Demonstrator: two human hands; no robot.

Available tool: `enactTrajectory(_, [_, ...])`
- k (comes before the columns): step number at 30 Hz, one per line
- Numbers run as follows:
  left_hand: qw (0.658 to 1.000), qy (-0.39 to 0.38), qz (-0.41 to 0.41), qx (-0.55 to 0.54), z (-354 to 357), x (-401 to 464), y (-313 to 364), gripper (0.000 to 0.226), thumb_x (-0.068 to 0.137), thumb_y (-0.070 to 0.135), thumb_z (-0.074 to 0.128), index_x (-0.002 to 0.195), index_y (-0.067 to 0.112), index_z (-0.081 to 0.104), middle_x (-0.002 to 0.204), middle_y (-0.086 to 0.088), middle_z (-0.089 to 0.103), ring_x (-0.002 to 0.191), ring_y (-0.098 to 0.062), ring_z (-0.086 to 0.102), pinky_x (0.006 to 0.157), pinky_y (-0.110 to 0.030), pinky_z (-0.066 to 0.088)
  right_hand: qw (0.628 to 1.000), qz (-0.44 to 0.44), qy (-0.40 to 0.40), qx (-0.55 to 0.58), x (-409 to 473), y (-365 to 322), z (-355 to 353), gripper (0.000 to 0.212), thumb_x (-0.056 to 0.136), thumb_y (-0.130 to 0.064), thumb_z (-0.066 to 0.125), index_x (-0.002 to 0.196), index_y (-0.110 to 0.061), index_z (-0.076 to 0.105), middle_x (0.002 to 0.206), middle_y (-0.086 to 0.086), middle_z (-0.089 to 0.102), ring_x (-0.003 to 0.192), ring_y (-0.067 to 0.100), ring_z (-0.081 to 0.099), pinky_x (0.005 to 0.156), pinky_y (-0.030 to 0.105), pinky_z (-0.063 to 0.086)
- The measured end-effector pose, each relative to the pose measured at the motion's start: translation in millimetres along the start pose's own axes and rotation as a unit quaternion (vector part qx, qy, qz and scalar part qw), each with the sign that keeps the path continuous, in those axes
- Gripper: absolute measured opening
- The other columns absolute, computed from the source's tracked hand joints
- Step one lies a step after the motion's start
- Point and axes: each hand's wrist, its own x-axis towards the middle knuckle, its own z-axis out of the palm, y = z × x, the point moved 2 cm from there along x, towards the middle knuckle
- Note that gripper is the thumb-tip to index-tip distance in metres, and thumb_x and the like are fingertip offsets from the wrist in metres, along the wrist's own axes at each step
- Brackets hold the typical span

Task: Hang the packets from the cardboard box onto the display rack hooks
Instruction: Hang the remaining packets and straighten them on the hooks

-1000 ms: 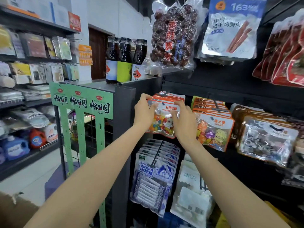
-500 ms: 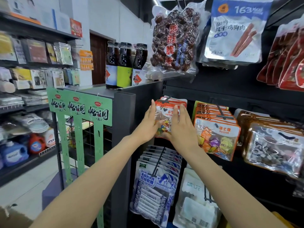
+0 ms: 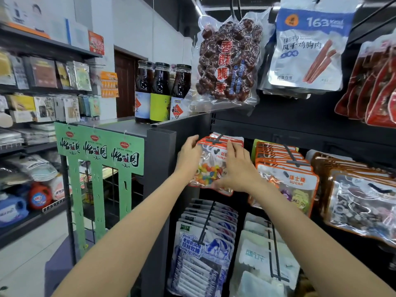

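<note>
The right hand [image 3: 237, 168] covers most of the front candy packet [image 3: 209, 166], so only "COLOR" and part of a red heading can be read on it, and whether its hole sits fully on the hook [image 3: 217, 139] is hard to make out. The cardboard box is out of view. The lowest white pouches [image 3: 263, 260] are blurred, their print illegible.

The left hand [image 3: 188, 156] lies flat along the packet's left edge with straight fingers; the right hand presses its front with fingers spread and relaxed. The packet hangs at the front of the orange-topped stack on the black display rack [image 3: 300, 129], left end of the middle row.

Beside it, the neighbouring packets [image 3: 295, 183] read "SUGAR". Above, a silver pouch [image 3: 308, 48] shows "163 kcal", next to a clear bag of dark red dates [image 3: 229, 61]. The green hanging strips [image 3: 100, 148] carry black brush lettering and "30".

Half a second ago both hands covered the packet's middle; now they sit wider apart, showing the coloured sweets between them.
</note>
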Motion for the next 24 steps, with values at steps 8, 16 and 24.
enactTrajectory(8, [0.944,-0.128,0.059,0.299,19,36,26,0.021,0.097,0.017,0.046,0.094,0.007,0.065,0.102,-0.011,0.067,0.097,-0.027,0.063,0.084,-0.035,0.050,0.978,0.044,0.043,0.198,29,7,-25,0.026,0.098,-0.011,0.033,0.105,-0.003,0.056,0.099,0.011,0.058,0.089,0.025,0.055,0.070,0.030,0.040])
enactTrajectory(16, [0.918,-0.162,0.009,0.362,33,72,46,0.037,0.101,0.019,0.036,0.127,-0.002,0.053,0.129,-0.017,0.056,0.117,-0.031,0.055,0.098,-0.035,0.045,0.995,0.086,0.029,0.046,77,18,-20,0.041,0.097,-0.011,0.036,0.134,0.004,0.042,0.143,0.019,0.040,0.131,0.032,0.039,0.107,0.038,0.034])
enactTrajectory(24, [0.870,-0.242,-0.004,0.430,52,84,32,0.033,0.100,0.015,0.038,0.122,-0.006,0.051,0.124,-0.024,0.054,0.115,-0.036,0.052,0.090,-0.031,0.042,0.997,0.057,-0.051,-0.026,87,22,-20,0.033,0.100,-0.013,0.032,0.115,-0.002,0.059,0.123,0.013,0.057,0.110,0.027,0.055,0.082,0.030,0.039])
